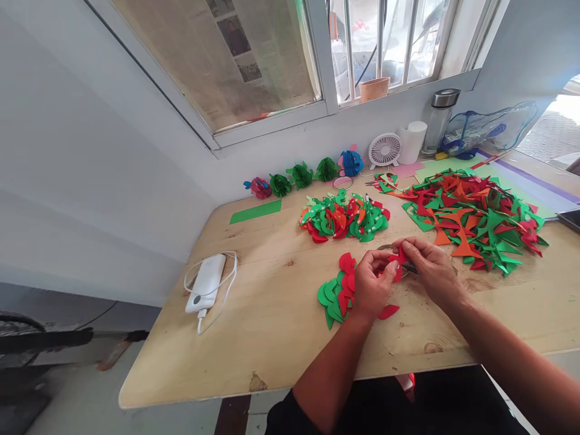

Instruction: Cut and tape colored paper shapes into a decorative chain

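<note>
Both hands meet over the front right of the wooden table. My left hand (372,284) pinches a small red paper piece (397,258). On its other side my right hand (428,266) has its fingers closed on the same red paper; a dark-handled tool, partly hidden, lies at its palm. Left of my left hand are overlapping green paper pieces (332,297) and red paper pieces (347,263). One loose red piece (388,312) rests on the wood below the hands.
Behind the hands sits a green and red paper pile (344,217); a large scrap heap (480,217) is at right. A white power bank (206,284) with a cable lies left. Paper figures (301,175), a small fan (384,150) and a bottle (438,124) line the wall.
</note>
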Available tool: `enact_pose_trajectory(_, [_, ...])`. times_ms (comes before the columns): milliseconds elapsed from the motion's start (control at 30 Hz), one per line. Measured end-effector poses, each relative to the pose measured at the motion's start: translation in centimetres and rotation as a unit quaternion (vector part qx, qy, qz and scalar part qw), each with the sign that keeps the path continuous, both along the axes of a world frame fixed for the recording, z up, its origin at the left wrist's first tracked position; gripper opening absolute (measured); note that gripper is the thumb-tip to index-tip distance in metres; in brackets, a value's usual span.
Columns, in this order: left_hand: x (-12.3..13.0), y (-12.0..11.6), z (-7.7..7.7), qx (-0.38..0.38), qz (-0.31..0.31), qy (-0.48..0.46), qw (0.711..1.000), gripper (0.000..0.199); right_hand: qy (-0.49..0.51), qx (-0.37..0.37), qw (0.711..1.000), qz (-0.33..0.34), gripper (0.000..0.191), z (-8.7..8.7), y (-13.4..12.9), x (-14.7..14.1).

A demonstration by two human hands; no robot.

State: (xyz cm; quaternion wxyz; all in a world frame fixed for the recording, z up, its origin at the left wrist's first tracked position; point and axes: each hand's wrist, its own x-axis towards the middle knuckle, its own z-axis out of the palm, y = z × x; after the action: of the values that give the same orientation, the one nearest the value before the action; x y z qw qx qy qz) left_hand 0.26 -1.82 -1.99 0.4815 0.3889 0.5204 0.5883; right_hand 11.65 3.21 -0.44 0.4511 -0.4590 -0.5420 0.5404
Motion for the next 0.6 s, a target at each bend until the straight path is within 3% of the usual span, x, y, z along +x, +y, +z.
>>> enact_pose_trajectory(367, [0.02,-0.01,0.61,-0.013,0.003,-0.008,1.0,0.013,0.037,-0.034,0.999,0.011,0.034,0.16,-0.21,-0.05])
enact_pose_trajectory(600, [-0.09,0.02,0.0,-0.002,-0.007,0.027,1.0,0.024,-0.036,0.025,0.999,-0.001,0.036,0.32,-0.19,0.03])
